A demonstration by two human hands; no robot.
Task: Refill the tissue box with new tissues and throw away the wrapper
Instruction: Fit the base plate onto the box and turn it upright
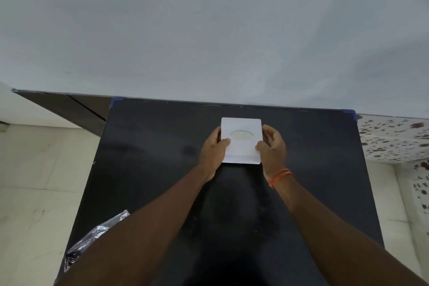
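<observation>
A square white tissue box with an oval dispensing slot in its top (pixel 241 140) sits just above the middle of the frame, on a matte black rectangular table (pixel 162 146), toward the table's far edge. The left hand (pixel 212 152) grips the box's left side with the thumb laid over the top near the slot, and the right hand (pixel 271 146), with an orange thread band (pixel 279 176) at the wrist, grips the right side the same way; both are closed on the box. Through the oval something pale shows, which suggests the new tissues are already inside, though no sheet stands out of the slot and I cannot tell how full it is. A crumpled clear plastic wrapper (pixel 92 234) lies at the lower left of the frame, at the table's left edge and partly behind the left forearm. By this reading the refill looks done or nearly so, and binning the wrapper is what remains; no bin is in view. For room: the black surface around the box is bare on all sides, with a wide stretch toward the bottom of the frame between the forearms. The far edge, marked by blue tape at its corners (pixel 349 112), meets a grey wall close behind the box, so there is little space to push it farther. The wrapper sits close enough to the left edge that a brush of the arm might tip it onto the pale floor.
</observation>
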